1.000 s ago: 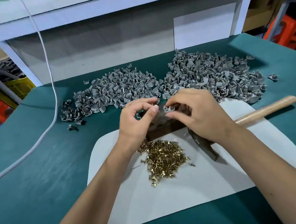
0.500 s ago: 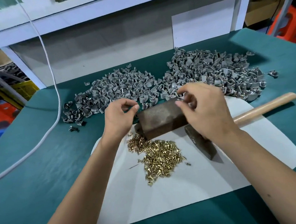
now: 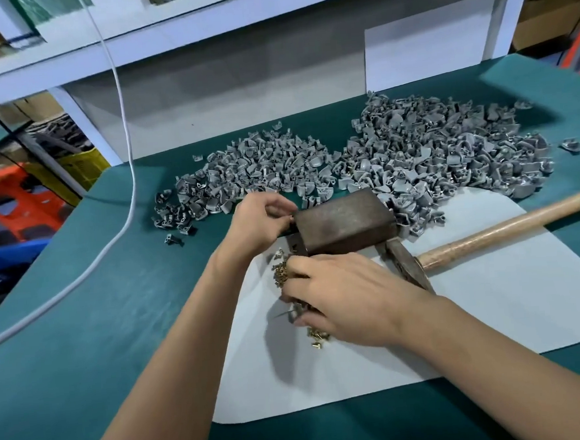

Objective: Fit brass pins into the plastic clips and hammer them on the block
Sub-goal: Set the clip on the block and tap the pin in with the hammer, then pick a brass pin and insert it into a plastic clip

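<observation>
Grey clips (image 3: 448,153), brass-gold pins (image 3: 319,336), teal table (image 3: 84,337)

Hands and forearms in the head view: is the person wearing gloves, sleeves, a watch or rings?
Nothing shows. The left hand and right hand are bare, without gloves. Both forearms are uncovered to the frame edge, with no sleeve, watch or band. No rings on the visible fingers.

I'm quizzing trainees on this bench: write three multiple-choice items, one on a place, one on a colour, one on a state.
1. Where does the right hand rest?
A. on the brass pins
B. on a pile of clips
C. on the hammer's handle

2. What colour is the table cover?
A. red
B. teal
C. black

3. How is the hammer?
A. swung overhead
B. gripped
C. lying unheld on the white mat

Answers: 1 A, its fingers cover the pins; 2 B, teal surrounds the mat; 3 C, neither hand touches it.
</observation>
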The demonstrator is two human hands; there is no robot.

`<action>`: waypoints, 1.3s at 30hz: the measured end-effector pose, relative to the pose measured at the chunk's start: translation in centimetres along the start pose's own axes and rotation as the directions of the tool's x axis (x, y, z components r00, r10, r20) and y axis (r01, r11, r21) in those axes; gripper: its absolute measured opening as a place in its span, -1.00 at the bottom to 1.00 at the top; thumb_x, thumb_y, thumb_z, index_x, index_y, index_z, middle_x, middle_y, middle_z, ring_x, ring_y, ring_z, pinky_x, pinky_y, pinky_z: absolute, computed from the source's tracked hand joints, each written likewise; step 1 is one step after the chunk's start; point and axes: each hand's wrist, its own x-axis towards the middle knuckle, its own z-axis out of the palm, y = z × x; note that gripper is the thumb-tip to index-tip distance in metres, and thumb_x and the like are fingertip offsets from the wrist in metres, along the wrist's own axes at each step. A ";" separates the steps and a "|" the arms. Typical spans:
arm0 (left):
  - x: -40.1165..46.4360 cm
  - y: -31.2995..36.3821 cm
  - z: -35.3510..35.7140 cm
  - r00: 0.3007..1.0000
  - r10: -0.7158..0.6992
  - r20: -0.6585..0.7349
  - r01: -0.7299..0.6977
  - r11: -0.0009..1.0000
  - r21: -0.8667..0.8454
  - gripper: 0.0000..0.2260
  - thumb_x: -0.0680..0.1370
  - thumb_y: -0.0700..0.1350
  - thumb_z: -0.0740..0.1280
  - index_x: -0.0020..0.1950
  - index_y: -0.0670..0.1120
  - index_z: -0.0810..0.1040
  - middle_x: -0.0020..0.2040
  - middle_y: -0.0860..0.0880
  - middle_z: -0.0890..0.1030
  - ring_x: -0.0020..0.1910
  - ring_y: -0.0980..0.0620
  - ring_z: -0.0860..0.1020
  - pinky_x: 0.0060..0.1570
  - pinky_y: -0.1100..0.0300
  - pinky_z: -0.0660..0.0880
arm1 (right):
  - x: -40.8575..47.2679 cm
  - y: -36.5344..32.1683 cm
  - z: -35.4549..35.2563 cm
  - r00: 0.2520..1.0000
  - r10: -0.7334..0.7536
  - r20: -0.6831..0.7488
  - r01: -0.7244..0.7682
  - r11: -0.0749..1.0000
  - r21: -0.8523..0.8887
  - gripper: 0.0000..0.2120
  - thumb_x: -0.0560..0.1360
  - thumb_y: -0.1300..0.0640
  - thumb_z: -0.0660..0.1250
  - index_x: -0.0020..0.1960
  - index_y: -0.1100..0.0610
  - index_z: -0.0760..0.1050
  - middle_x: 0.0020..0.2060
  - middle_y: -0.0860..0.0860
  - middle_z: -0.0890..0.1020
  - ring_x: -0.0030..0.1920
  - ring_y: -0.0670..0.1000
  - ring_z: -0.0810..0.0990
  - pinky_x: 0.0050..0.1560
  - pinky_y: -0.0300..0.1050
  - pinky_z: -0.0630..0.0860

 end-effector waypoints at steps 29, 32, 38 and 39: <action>-3.9 -1.0 1.8 0.948 -0.034 -0.315 -0.088 0.927 -0.364 -0.88 0.48 -0.33 0.52 -0.14 -0.14 0.66 -0.09 -0.09 0.69 -0.06 -0.13 0.67 -0.03 -0.17 0.64 | -0.4 1.9 -1.4 0.956 0.137 -0.260 -0.050 0.948 0.314 -0.84 0.54 0.26 0.45 0.10 0.11 0.70 -0.07 -0.06 0.73 -0.08 -0.15 0.65 0.06 -0.19 0.59; -4.1 -0.8 1.6 0.933 -0.023 -0.359 -0.146 0.888 -0.437 -0.92 0.48 -0.32 0.48 -0.16 -0.21 0.61 0.00 -0.03 0.72 0.00 -0.05 0.69 0.01 -0.20 0.65 | -0.5 2.0 -1.4 0.931 0.183 -0.316 -0.071 0.939 0.337 -0.82 0.52 0.23 0.49 0.11 0.10 0.70 -0.10 -0.08 0.74 -0.11 -0.21 0.65 0.05 -0.24 0.60; -4.2 0.6 1.2 0.937 -0.006 -0.349 -0.245 0.700 -0.671 -0.86 0.49 -0.46 0.38 -0.20 -0.29 0.51 -0.10 -0.23 0.72 -0.15 -0.12 0.73 -0.11 0.06 0.67 | -0.4 2.3 -1.7 0.861 0.263 -0.435 -0.109 0.931 0.348 -0.92 0.52 0.21 0.49 -0.01 0.09 0.72 -0.12 -0.09 0.71 -0.13 -0.17 0.63 0.01 -0.19 0.59; -4.4 1.0 1.1 0.950 0.001 -0.312 -0.237 0.653 -0.720 -0.85 0.50 -0.47 0.38 -0.18 -0.27 0.51 -0.11 -0.24 0.73 -0.16 -0.12 0.73 -0.11 0.10 0.66 | -0.3 2.4 -1.7 0.837 0.288 -0.466 -0.120 0.927 0.356 -0.93 0.52 0.21 0.50 -0.02 0.09 0.72 -0.12 -0.08 0.69 -0.11 -0.14 0.62 0.02 -0.20 0.58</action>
